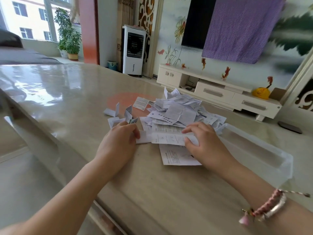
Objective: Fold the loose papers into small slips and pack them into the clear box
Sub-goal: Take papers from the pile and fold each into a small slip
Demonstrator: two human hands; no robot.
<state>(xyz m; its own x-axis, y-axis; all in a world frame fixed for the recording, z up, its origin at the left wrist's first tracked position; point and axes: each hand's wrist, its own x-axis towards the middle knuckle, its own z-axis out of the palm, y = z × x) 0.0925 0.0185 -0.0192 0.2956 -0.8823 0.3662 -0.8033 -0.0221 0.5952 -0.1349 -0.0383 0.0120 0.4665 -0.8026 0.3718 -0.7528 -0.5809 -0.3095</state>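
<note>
A heap of loose white printed papers (179,109) lies on the glossy beige table (71,99). In front of the heap a long paper strip (167,138) lies folded over. My left hand (118,141) pinches the strip's left end with curled fingers. The right end is held by my right hand (203,141), thumb and fingers closed on it. Another printed sheet (176,155) lies flat under the strip. The clear box (257,150) stands at the right, beside my right hand, and looks empty. Several folded slips (118,112) lie left of the heap.
The table's near edge (105,211) runs diagonally at the lower left. A dark flat object (290,127) lies on the table at the far right. Behind the table stand a white TV cabinet (218,92) and an air cooler (133,50).
</note>
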